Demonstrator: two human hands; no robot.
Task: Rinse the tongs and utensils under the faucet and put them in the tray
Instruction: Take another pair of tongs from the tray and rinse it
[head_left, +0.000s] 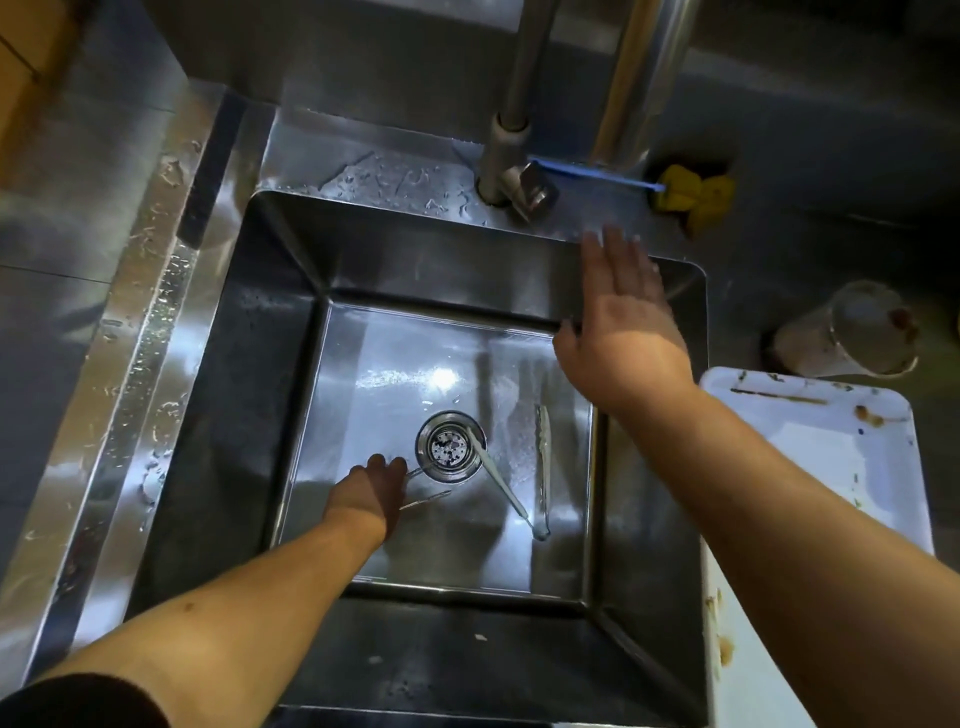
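A deep steel sink (270, 364) fills the middle of the view, with a round drain (450, 447) in its floor. Metal tongs (543, 467) lie right of the drain, and a pale long utensil (498, 480) runs from the drain towards them. My left hand (371, 491) is down on the sink floor, left of the drain, closing on thin metal tongs (423, 500); the grip itself is hidden. My right hand (623, 312) hovers flat, fingers spread, just below the faucet (511, 171). No water runs. A soiled white tray (831, 452) sits right of the sink.
A clear plastic cup (852, 332) lies on its side behind the tray. A yellow sponge (696, 195) with a blue-handled brush (597, 174) sits at the sink's back right corner. The left counter is wet with droplets.
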